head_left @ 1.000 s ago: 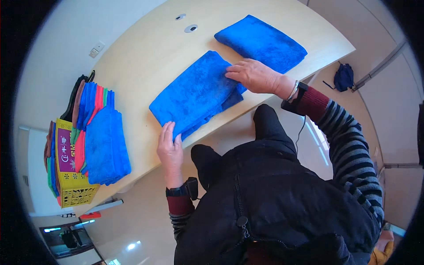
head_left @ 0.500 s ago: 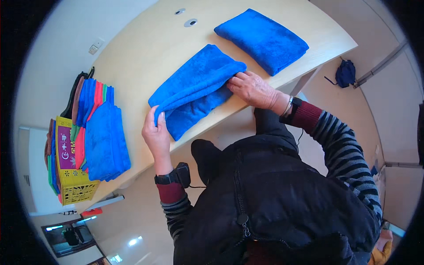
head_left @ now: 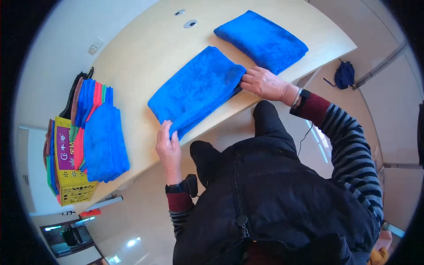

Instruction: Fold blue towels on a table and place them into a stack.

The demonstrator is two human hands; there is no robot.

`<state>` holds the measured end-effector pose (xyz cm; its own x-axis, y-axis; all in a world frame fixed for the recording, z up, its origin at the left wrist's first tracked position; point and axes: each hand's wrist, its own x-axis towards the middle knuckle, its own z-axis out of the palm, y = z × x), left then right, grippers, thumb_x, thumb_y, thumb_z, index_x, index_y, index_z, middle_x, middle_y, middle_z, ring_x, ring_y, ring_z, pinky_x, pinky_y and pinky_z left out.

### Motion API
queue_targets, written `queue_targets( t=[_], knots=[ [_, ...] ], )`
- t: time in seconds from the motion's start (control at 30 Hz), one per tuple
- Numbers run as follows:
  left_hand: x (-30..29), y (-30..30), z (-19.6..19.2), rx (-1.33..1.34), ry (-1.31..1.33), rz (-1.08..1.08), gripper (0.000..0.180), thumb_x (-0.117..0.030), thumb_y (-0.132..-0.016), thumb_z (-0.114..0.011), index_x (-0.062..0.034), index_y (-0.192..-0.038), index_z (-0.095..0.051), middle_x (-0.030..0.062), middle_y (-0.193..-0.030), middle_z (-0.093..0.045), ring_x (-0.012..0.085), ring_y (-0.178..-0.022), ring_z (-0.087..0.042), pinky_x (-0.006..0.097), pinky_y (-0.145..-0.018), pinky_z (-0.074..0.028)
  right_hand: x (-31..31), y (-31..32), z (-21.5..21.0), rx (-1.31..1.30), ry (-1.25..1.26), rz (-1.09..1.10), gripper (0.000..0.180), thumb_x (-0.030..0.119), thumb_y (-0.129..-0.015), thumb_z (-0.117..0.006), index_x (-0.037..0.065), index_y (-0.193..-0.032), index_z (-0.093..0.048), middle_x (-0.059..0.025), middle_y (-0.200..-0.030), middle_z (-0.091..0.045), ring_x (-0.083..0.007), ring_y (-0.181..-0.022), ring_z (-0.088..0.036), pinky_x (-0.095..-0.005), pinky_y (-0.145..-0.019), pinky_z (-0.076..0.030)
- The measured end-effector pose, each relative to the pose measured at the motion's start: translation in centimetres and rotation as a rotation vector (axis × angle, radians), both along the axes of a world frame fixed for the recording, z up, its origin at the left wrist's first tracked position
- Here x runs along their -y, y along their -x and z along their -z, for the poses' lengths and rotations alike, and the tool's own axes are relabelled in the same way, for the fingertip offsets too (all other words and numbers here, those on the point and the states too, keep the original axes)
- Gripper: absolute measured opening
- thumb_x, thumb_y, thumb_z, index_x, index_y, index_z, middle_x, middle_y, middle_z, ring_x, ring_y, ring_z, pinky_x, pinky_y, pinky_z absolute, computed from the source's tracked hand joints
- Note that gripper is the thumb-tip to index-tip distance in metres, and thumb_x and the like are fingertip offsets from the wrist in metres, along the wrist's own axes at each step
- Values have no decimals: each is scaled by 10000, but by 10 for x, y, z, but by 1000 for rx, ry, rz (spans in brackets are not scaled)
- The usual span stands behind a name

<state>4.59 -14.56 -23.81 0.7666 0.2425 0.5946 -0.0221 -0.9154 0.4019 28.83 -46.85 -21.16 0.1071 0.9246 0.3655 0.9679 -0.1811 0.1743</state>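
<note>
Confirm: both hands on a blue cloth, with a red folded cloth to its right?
Not red: the head view shows the other folded cloth is blue too. Rest holds: left hand and right hand on the first blue cloth, the other to its right.

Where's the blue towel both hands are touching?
In the head view, the blue towel lies along the table's near edge, between left hand and right hand, left of another folded towel.

"What place are you in?"
"Seemingly an office: I'm at a pale desk (head_left: 145,73) with round grommets (head_left: 190,24) at twelve o'clock, a wall socket (head_left: 95,46) at ten."
</note>
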Motion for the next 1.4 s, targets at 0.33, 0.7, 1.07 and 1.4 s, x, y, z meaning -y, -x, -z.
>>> queue_targets(
  t=[0.33,0.7,1.07,1.4],
  knots=[
    [23,5,-20,-134,-287,11,486,-40,-776,-799,-45,-1231,-627,153,-1352,-611,348,-1312,-554,455,-1105,-445,18,3,8,-83,-34,50,84,94,-832,-650,81,-899,-600,-73,-896,-577,-258,-896,-616,-385,-762,-513],
    [132,-139,-57,-263,-419,314,450,-253,-805,-814,-47,-1157,-624,163,-1238,-639,354,-1136,-614,445,-834,-539,25,19,19,-203,-212,192,67,87,-824,-662,70,-821,-597,-105,-876,-587,-298,-867,-618,-413,-760,-526],
    [59,-174,-59,-35,456,223,211,-214,-991,-665,-11,-932,-671,61,-762,-669,185,-679,-611,363,-659,-487,10,33,17,-185,-601,220,107,90,-807,-676,81,-896,-617,-78,-943,-613,-298,-1027,-627,-425,-863,-509],
    [51,-172,-61,5,852,320,228,-218,-1026,-648,5,-1061,-682,-10,-890,-659,62,-802,-550,256,-763,-486,4,8,19,-285,-215,182,191,107,-849,-673,89,-1038,-698,-78,-1092,-675,-300,-1062,-640,-413,-938,-505]
  ],
)
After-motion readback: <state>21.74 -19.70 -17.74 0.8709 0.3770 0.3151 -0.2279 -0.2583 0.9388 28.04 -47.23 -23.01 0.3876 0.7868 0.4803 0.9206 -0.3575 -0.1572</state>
